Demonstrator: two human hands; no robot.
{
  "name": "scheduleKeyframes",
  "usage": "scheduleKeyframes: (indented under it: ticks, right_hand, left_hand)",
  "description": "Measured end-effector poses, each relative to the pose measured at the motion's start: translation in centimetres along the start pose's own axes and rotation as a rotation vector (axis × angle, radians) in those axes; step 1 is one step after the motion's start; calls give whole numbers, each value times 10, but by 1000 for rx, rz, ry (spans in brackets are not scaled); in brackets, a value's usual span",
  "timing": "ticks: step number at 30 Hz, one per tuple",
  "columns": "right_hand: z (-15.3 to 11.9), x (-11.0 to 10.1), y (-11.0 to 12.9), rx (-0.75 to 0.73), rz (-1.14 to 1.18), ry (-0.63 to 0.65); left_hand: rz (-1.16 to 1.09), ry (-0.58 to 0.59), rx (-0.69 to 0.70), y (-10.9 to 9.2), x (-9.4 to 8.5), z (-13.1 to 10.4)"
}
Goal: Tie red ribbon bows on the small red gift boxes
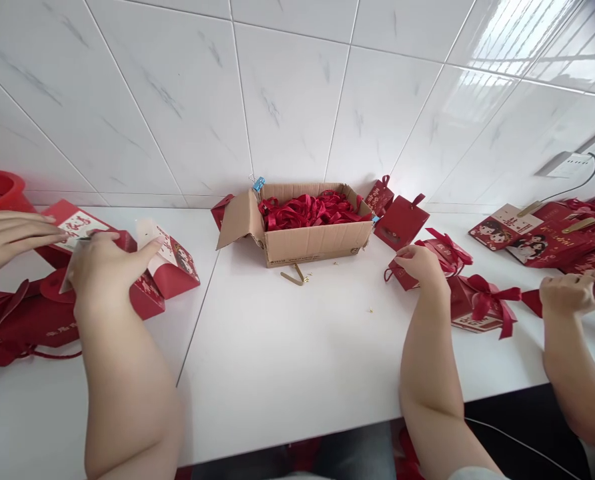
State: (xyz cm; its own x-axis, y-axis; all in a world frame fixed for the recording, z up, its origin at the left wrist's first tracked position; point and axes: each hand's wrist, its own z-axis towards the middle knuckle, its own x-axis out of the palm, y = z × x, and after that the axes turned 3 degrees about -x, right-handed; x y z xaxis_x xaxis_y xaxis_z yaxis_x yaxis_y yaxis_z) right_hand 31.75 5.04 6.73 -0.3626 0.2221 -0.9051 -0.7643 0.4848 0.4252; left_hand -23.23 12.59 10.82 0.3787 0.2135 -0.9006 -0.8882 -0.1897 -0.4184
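Note:
My left hand (108, 263) reaches over a cluster of red candy boxes at the left, thumb spread away from the fingers. Its thumb is next to a red box with a pale printed panel (177, 257); the fingertips are partly hidden. Near the right side of the table, my right hand (421, 265) pinches a small dark red box (404, 275) by its top. Directly beside it are a box with a red ribbon bow (445, 253) and a second bow-tied box (480, 307).
A cardboard box (317, 241) of red ribbon stands against the wall, gold twist ties (293, 276) before it. Another person's hand (20, 240) is at left, beside a red basin (0, 190); another hand (572, 293) works at right near piled red packages (552, 230).

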Motion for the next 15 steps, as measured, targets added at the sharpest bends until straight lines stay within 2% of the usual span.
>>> scheduleKeyframes:
  ticks: [1, 4, 6, 8, 13, 15]
  right_hand:
    - [-1, -1, 2, -11, 15, -5]
    - [-6, -3, 9, -52, 54, -23]
    - [-10, -5, 12, -78, 75, -34]
    - [-14, -7, 15, -97, 92, -43]
    - [-22, -14, 21, -146, 117, -71]
    - [-26, -15, 30, -193, 126, -79]
  left_hand:
    - [23, 3, -121, -11, -3, -6]
    - [8, -6, -154, -39, -12, -23]
    - [24, 7, -186, -50, -14, -29]
    - [44, 8, -201, -54, -13, -31]
    - [-24, -113, -111, -53, -8, -31]
    - [-45, -119, -96, -56, -9, -33]
